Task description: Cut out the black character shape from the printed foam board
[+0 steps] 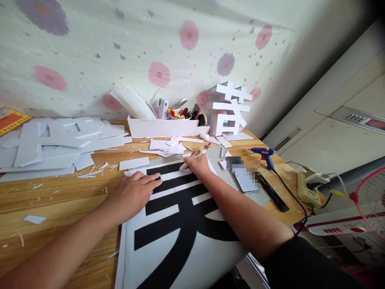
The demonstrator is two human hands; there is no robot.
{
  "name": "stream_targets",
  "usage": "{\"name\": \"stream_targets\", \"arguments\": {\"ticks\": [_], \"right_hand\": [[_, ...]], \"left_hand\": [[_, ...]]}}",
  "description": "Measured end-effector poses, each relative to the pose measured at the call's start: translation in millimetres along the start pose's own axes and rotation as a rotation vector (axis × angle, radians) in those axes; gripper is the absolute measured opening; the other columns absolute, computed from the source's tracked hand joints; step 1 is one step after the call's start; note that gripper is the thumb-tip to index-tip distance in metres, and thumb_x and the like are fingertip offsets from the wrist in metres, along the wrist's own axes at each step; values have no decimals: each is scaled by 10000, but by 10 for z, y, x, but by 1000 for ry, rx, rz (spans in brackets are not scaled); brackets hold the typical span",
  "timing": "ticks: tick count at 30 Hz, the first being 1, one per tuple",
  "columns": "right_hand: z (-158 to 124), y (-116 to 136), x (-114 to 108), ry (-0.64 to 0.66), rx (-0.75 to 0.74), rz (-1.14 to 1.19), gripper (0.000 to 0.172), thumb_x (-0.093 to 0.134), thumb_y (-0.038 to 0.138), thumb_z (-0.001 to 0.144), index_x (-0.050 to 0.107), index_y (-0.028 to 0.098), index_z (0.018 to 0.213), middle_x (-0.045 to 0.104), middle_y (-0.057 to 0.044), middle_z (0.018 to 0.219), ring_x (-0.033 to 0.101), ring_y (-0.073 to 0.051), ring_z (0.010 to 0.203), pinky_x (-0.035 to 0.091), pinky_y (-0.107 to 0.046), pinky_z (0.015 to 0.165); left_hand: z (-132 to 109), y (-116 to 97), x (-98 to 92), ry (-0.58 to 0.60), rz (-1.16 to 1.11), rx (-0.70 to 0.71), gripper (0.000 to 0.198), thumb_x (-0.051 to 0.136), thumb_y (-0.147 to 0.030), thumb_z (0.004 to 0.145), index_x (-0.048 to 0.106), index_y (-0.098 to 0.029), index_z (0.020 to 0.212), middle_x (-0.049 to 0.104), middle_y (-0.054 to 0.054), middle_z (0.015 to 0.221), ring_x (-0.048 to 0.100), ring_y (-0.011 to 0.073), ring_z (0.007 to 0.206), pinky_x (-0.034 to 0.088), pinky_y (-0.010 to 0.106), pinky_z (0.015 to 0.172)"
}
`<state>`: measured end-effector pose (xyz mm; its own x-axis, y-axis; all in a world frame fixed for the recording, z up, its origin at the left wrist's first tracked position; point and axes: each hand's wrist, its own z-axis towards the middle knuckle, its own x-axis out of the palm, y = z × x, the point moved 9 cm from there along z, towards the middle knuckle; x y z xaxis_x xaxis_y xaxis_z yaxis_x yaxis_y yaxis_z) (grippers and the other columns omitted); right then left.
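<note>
A white board [210, 253] with a large black printed character [180, 224] lies before me, overhanging the table's front edge. My left hand [134, 196] rests palm down on its left side, fingers stretched out over the black strokes and holding nothing. Near the top of the character, my right hand [197, 165] is closed around a thick cream pen [197, 153] with a red end. The pen slants, its lower end close to or on a black stroke; exact contact cannot be made out. Thin white strips [168, 192] show between the black bars.
Cut white foam boards [54, 140] are piled at left. A white box of tools [162, 127] and a white standing character [230, 108] line the back. At right are a phone [245, 176], a black bar-shaped tool [274, 193], a blue glue gun [266, 155], its cord, and a power strip [308, 188].
</note>
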<state>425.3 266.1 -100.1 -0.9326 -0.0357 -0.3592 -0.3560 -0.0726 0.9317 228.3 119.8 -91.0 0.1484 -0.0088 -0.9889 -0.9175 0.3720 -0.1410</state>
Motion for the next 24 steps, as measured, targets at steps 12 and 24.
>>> {"name": "stream_targets", "arguments": {"ticks": [12,24], "right_hand": [[76,-104,-199,-77,6,35,219,675,276,649,461,264,601,460,71,447,479,-155,505,369,-292,507],[78,-73,-360,-154,10,95,195,631,235,615,440,261,584,453,64,498,468,-151,550,378,-288,519]], "left_hand": [[1,3,-24,-25,-17,14,533,433,-157,970,716,-327,1389,663,18,1523,642,328,1137,549,502,974],[-1,28,-27,-28,-36,9,531,426,-179,972,719,-328,1389,662,15,1525,651,331,1148,564,507,975]]}}
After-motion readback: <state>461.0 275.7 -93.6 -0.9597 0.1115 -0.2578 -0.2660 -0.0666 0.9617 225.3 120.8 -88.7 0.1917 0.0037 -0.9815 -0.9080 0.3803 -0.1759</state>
